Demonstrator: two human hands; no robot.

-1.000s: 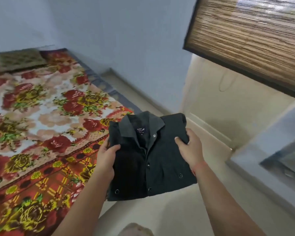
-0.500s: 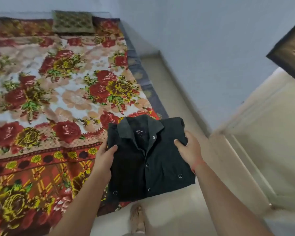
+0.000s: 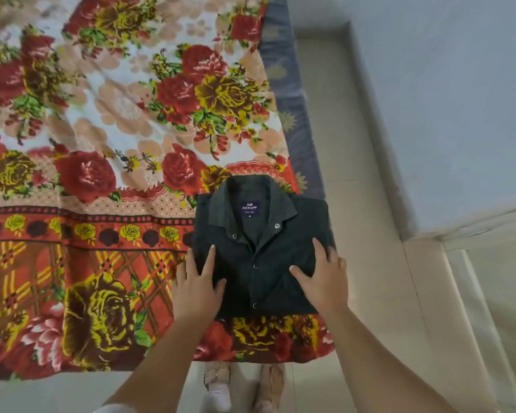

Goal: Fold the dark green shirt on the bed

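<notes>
A folded dark green shirt (image 3: 259, 263) lies front up, collar pointing to the far end, on the near right corner of the bed (image 3: 102, 234). Its right side reaches the bed's edge above the floor (image 3: 355, 204); whether it overhangs cannot be told. The left hand (image 3: 197, 287) and right hand (image 3: 325, 281) rest flat on it with straight fingers. Each grip is wide and closed on nothing, and the left lies partly on the bed itself. The folding looks all but done, with only smoothing left. The risk is in the placing: this near the bed's edge, a sideways push could slide the bundle to the floor. Uneven pressing could shift the layers tucked beneath and skew the front. Fingers that drag cloth as they lift could open the fold.
</notes>
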